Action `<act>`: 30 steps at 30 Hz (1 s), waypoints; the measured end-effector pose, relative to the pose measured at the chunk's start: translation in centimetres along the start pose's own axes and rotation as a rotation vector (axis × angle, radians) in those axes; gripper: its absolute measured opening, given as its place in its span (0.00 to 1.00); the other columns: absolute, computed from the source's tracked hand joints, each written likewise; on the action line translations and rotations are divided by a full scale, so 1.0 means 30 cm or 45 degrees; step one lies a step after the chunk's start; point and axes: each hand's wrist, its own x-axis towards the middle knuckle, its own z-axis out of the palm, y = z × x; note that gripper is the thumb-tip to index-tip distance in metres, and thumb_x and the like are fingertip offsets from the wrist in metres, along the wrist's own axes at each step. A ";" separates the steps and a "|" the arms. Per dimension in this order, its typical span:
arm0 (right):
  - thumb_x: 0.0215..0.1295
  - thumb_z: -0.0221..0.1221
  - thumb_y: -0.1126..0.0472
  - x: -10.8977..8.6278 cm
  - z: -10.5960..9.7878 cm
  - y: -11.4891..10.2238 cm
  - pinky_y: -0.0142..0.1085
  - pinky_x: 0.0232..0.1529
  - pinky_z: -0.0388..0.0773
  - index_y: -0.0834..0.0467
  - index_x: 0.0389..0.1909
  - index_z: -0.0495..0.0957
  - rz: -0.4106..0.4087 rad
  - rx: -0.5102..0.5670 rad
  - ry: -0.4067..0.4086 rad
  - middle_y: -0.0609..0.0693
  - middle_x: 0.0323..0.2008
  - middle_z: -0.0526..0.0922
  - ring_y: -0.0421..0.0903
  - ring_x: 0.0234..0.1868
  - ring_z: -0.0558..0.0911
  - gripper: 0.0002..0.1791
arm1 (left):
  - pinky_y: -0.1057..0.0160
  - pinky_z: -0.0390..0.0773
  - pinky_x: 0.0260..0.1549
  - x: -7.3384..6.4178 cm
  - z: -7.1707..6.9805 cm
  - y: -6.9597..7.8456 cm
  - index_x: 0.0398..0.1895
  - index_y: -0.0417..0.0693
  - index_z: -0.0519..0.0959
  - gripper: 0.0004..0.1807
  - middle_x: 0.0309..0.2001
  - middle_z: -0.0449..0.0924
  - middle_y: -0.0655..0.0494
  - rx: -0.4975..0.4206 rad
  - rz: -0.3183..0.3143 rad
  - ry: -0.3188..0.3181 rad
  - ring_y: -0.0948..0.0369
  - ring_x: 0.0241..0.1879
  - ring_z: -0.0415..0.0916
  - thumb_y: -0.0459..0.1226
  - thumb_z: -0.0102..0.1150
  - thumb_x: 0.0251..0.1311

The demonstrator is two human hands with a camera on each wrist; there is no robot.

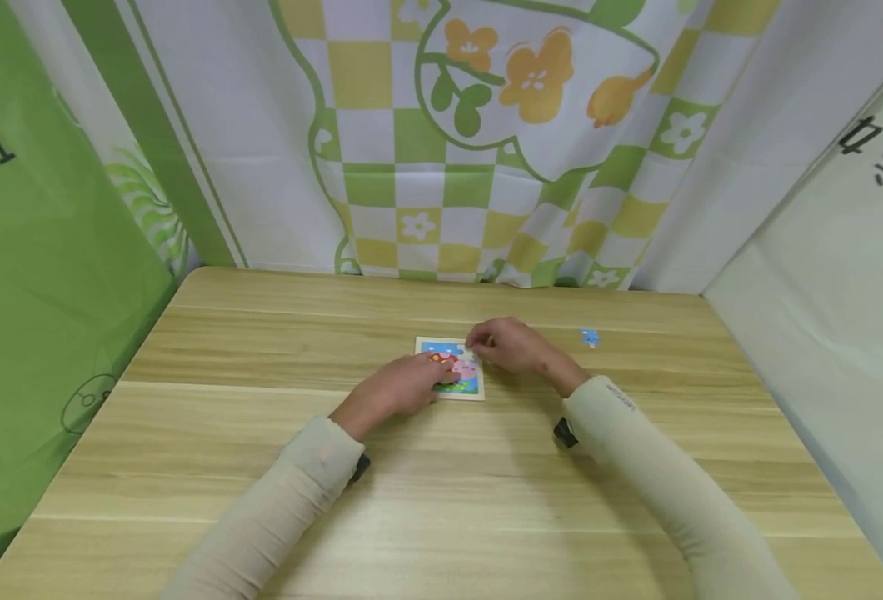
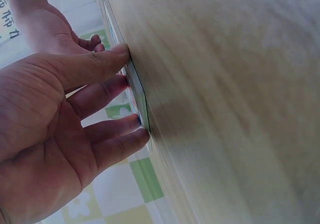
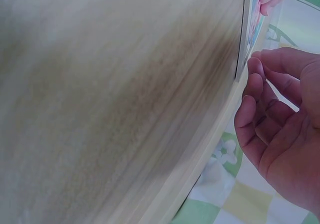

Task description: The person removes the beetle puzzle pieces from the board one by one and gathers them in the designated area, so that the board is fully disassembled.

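A small square jigsaw puzzle (image 1: 474, 386) lies on the table, with a pale frame and a picture of a pink animal, red shapes and blue sky. My left hand (image 1: 399, 385) rests over its left side, fairly straight fingers on the picture. In the left wrist view its thumb (image 2: 107, 64) touches the board's edge. At the puzzle's upper right corner my right hand (image 1: 512, 346) has thumb and index finger pinched together, seemingly on a small puzzle piece that the fingers mostly hide. Pale backing shows beside those fingertips. A loose blue puzzle piece (image 1: 589, 337) lies to the right.
The wooden table (image 1: 261, 333) spreads around the puzzle. A checked, flowered curtain (image 1: 441, 167) hangs behind its far edge. Green cloth (image 1: 37, 292) hangs along the left, and pale cloth (image 1: 824, 292) along the right. Dark camera mounts (image 1: 565, 433) sit under the wrists.
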 end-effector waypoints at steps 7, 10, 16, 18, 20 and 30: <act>0.74 0.59 0.66 0.004 0.003 -0.011 0.47 0.55 0.78 0.62 0.51 0.87 -0.023 -0.007 -0.032 0.53 0.49 0.88 0.48 0.51 0.83 0.11 | 0.48 0.69 0.65 -0.002 -0.003 0.005 0.74 0.55 0.73 0.26 0.70 0.72 0.49 0.010 -0.017 -0.012 0.49 0.70 0.66 0.38 0.60 0.74; 0.73 0.59 0.66 0.009 0.006 -0.013 0.47 0.56 0.78 0.63 0.51 0.87 -0.054 -0.023 -0.038 0.53 0.50 0.88 0.49 0.53 0.83 0.12 | 0.47 0.69 0.65 -0.001 -0.004 0.005 0.74 0.55 0.73 0.26 0.70 0.72 0.49 0.014 -0.020 -0.014 0.49 0.70 0.66 0.38 0.60 0.74; 0.73 0.59 0.66 0.018 0.010 -0.012 0.47 0.55 0.78 0.63 0.50 0.87 -0.078 -0.053 -0.046 0.53 0.49 0.88 0.49 0.52 0.84 0.11 | 0.47 0.68 0.66 -0.002 -0.003 0.006 0.74 0.56 0.73 0.27 0.72 0.70 0.49 0.018 -0.020 -0.017 0.49 0.71 0.65 0.38 0.61 0.74; 0.73 0.59 0.66 0.019 0.009 -0.014 0.47 0.55 0.78 0.62 0.50 0.87 -0.073 -0.056 -0.045 0.52 0.48 0.88 0.49 0.52 0.84 0.11 | 0.47 0.68 0.66 -0.002 -0.002 0.005 0.74 0.57 0.72 0.27 0.72 0.69 0.48 0.015 -0.018 -0.015 0.49 0.71 0.64 0.38 0.61 0.74; 0.73 0.59 0.66 0.021 0.009 -0.012 0.47 0.55 0.78 0.62 0.49 0.88 -0.068 -0.051 -0.046 0.52 0.48 0.88 0.49 0.52 0.84 0.11 | 0.47 0.67 0.67 -0.002 -0.001 0.004 0.74 0.57 0.72 0.27 0.73 0.69 0.48 0.014 -0.015 -0.012 0.48 0.72 0.64 0.38 0.61 0.73; 0.74 0.60 0.65 0.029 0.008 -0.023 0.44 0.51 0.79 0.62 0.47 0.87 0.037 0.065 -0.036 0.51 0.44 0.88 0.46 0.47 0.83 0.10 | 0.45 0.65 0.68 -0.001 -0.007 0.005 0.75 0.56 0.72 0.27 0.75 0.66 0.51 0.004 -0.020 -0.032 0.48 0.74 0.61 0.38 0.60 0.74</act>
